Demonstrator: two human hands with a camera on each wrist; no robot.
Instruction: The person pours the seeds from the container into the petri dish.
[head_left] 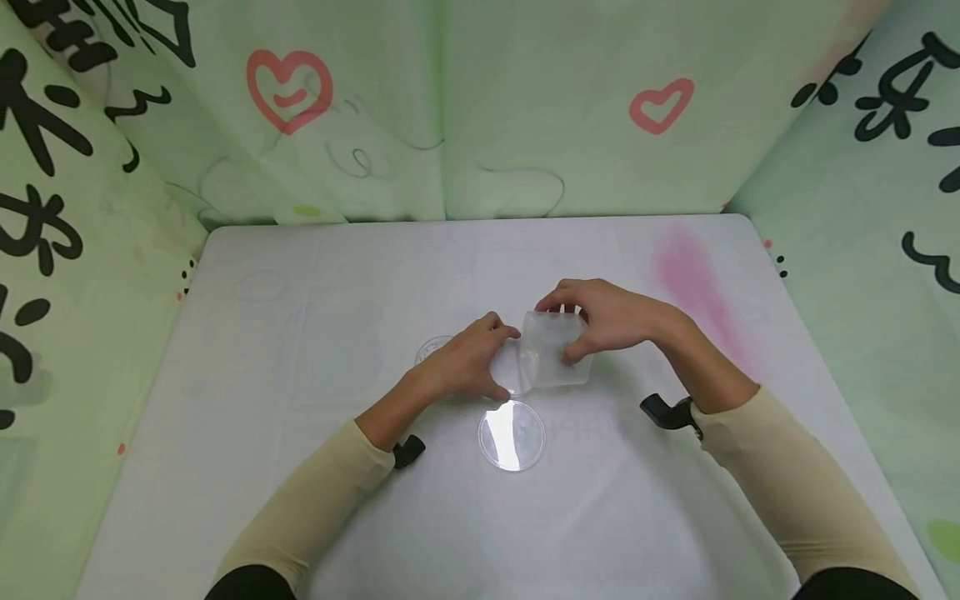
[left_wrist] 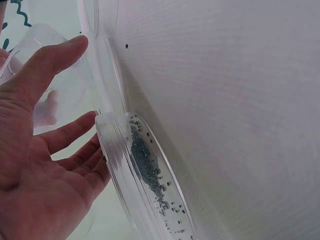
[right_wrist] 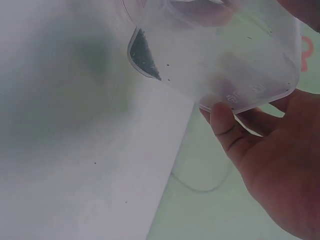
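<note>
My right hand grips a clear plastic container, tipped on its side toward my left hand. Small dark granules are gathered in a lower corner of the container in the right wrist view. Thumb and fingers of my left hand hold the edges of a clear petri dish, which the container partly overlaps. A second dish lies partly behind that hand; dark granules show inside a dish in the left wrist view. A third clear round dish lies flat just in front.
White cloth covers the table, with a pink stain at the right. A few stray dark specks lie on it. Green curtains with red hearts and black writing hang around the back and sides.
</note>
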